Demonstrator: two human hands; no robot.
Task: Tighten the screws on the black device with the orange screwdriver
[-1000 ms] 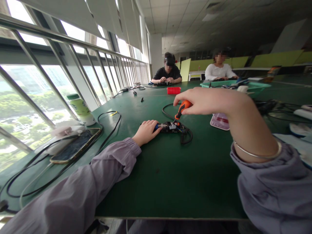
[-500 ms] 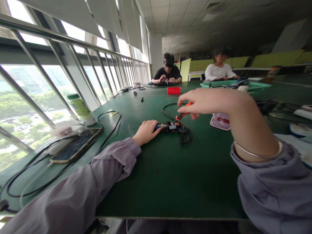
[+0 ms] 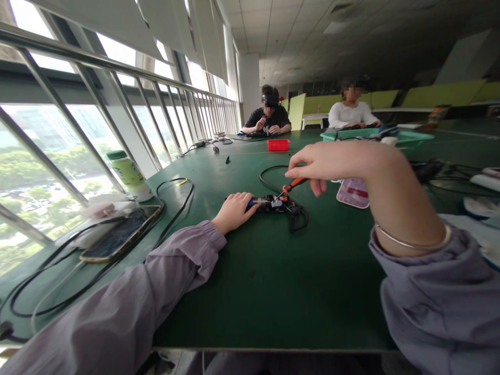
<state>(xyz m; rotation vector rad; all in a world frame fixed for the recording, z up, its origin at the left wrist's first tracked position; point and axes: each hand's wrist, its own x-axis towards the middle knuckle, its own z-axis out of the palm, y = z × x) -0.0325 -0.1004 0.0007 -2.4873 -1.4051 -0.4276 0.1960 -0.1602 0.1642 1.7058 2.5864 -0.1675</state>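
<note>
My left hand is closed round the left end of a black and blue device that lies on the green table. From the right, my right hand grips an orange and black screwdriver between its fingers. The tool slants down to the left, and its thin metal tip meets the device near the middle. Whether the tip sits in a screw is too small to tell. A black cable loops at the device's right end.
A phone with cables and a green bottle stand at the left by the railing. Farther back are a red basket and a teal basket. Another phone lies beneath my right wrist. Two people sit across the table.
The fingers of my right hand have shifted slightly right on the screwdriver, and its handle leans a little differently. My left hand and the device have stayed put.
</note>
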